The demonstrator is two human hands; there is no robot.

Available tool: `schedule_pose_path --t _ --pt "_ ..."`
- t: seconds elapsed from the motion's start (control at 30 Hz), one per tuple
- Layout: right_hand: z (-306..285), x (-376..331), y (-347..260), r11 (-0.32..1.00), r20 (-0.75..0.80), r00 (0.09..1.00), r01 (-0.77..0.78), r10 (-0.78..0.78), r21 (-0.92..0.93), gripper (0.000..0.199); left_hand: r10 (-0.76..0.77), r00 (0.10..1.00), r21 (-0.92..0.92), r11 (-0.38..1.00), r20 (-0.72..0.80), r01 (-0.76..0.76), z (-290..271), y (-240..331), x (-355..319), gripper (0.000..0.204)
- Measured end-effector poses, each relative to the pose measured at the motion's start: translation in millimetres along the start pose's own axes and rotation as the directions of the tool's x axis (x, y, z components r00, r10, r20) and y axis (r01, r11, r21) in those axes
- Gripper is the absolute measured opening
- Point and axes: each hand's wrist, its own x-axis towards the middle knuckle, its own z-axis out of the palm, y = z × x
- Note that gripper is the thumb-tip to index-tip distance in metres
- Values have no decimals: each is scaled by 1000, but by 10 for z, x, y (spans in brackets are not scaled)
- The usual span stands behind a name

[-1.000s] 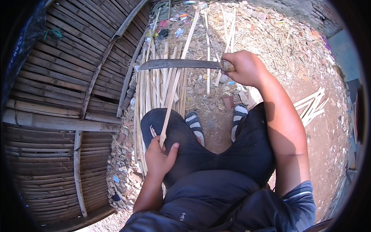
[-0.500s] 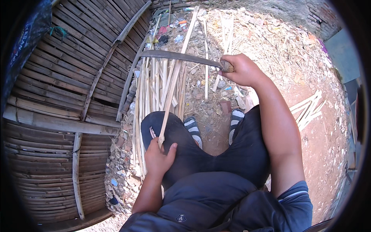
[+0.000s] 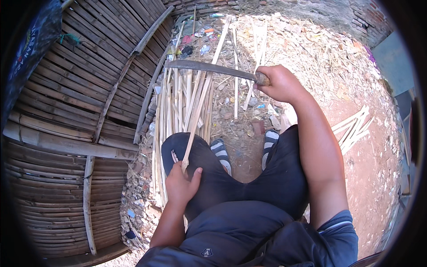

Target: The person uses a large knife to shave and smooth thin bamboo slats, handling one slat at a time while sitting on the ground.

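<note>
Over left knee: left hand (image 3: 180, 187) clamped on near end of long bamboo strip (image 3: 202, 95), strip slanting up and away across ground. Right hand (image 3: 280, 83) fisted around wooden handle of curved knife (image 3: 209, 67), blade lying crosswise over strip. Pile of split strips (image 3: 173, 102) beside left leg. Bamboo wall (image 3: 75, 111) at left. Striped sandals (image 3: 221, 153) on dirt.

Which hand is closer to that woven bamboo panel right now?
Left. The left hand grips the bamboo strip over the knee, beside the woven bamboo panel's edge. The right hand holds the curved blade farther out, over the littered ground.
</note>
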Motion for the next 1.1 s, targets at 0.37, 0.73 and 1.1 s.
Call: schedule_pose_path --t 0.37,0.73,1.1 --pt "-51 127 183 979 58 978 -204 202 16 32 -30 999 -11 999 34 31 -49 43 34 44" --pt "147 -10 -358 977 415 894 207 -168 -50 33 -93 991 -36 995 92 97 -93 78 70 42" --pt "92 -34 -226 997 320 946 73 -56 -40 33 -130 980 12 992 152 129 -128 146 136 44"
